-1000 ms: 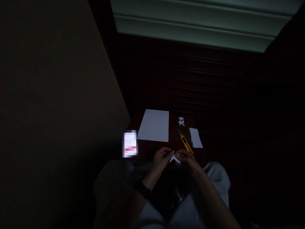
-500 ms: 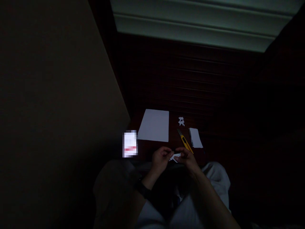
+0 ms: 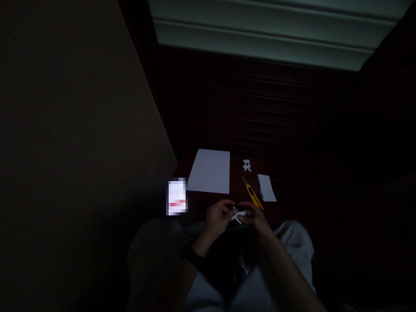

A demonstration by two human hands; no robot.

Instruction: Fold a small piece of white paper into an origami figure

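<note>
Between my two hands, above the near edge of the dark table, is a small piece of folded white paper [image 3: 241,215]. My left hand [image 3: 219,216] pinches its left side between thumb and fingers. My right hand [image 3: 255,219] pinches the right side the same way. Just beyond my right hand lies a yellow utility knife [image 3: 252,193], its blade pointing away from me. The dim light hides the exact folds of the paper.
A large white sheet [image 3: 210,171] lies at the table's left. Small folded paper pieces [image 3: 247,165] sit beyond the knife, and a stack of white paper slips [image 3: 267,188] is at the right. A bright, pixelated rectangle [image 3: 177,197] glows at the left edge, near the wall [image 3: 97,108].
My fingers have shifted slightly on the folded paper, and a little more of it shows between the hands. The things on the table have stayed in place.
</note>
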